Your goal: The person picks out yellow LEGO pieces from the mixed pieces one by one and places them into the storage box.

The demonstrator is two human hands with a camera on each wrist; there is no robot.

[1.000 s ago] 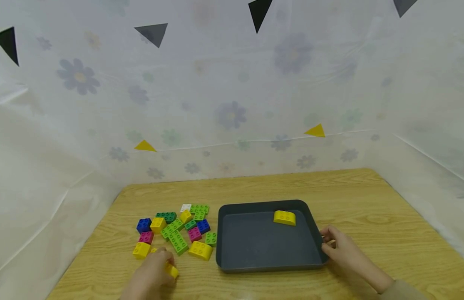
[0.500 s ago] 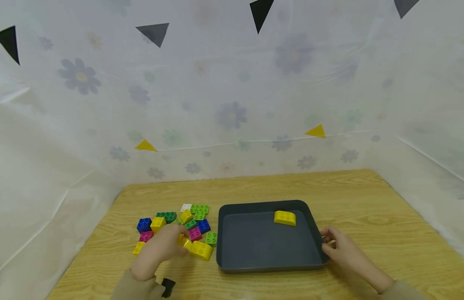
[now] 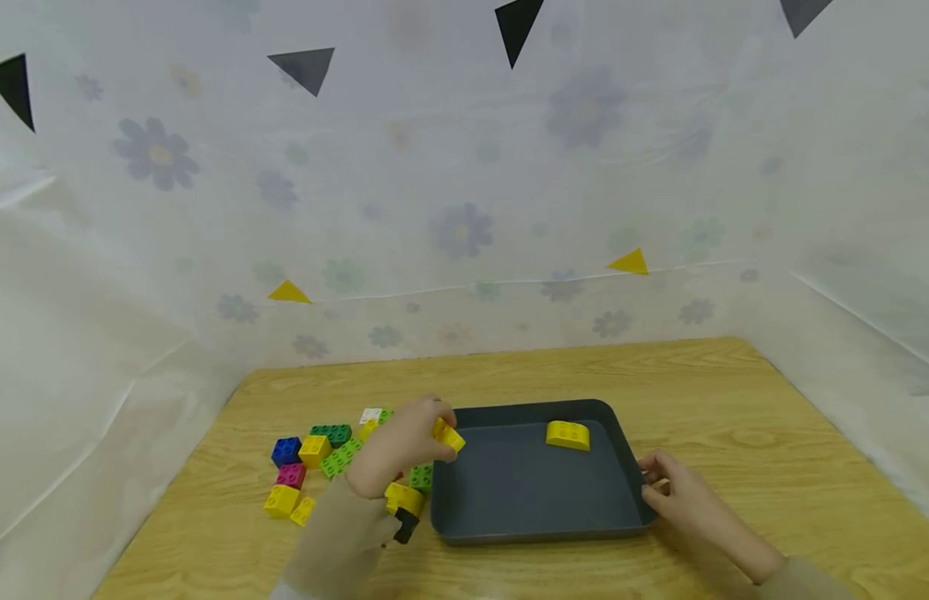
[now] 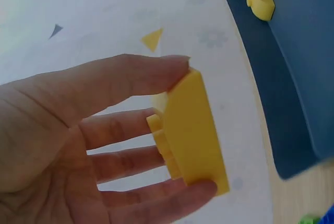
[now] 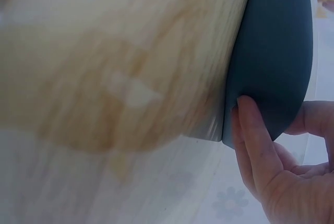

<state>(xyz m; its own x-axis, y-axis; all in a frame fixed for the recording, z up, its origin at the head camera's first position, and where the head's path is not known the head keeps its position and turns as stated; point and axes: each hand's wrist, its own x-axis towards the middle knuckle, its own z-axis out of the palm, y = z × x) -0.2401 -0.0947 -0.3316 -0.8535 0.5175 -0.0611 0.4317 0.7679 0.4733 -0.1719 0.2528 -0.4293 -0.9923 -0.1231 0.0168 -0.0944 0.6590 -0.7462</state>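
My left hand (image 3: 404, 446) holds a yellow toy building block (image 3: 449, 435) above the left edge of the dark grey tray (image 3: 524, 500). In the left wrist view, thumb and fingers grip the yellow block (image 4: 194, 130) by its ends; one end slopes and studs show along one side. Another yellow block (image 3: 567, 435), with a rounded top, lies in the tray towards the back right. At the tray's right side, my right hand (image 3: 677, 496) pinches the wall. The right wrist view shows thumb and fingers on either side of the tray wall (image 5: 271, 51).
Left of the tray lie several loose blocks, among them a blue block (image 3: 287, 451), a dark green block (image 3: 332, 434) and a yellow block (image 3: 282, 501). My left arm hides part of this group. The wooden table (image 3: 734, 417) meets a patterned white curtain (image 3: 464, 167) behind.
My left hand has lifted a yellow block from the near left of the table and carried it right and away from me, to the tray's left edge. The right hand stays in place.
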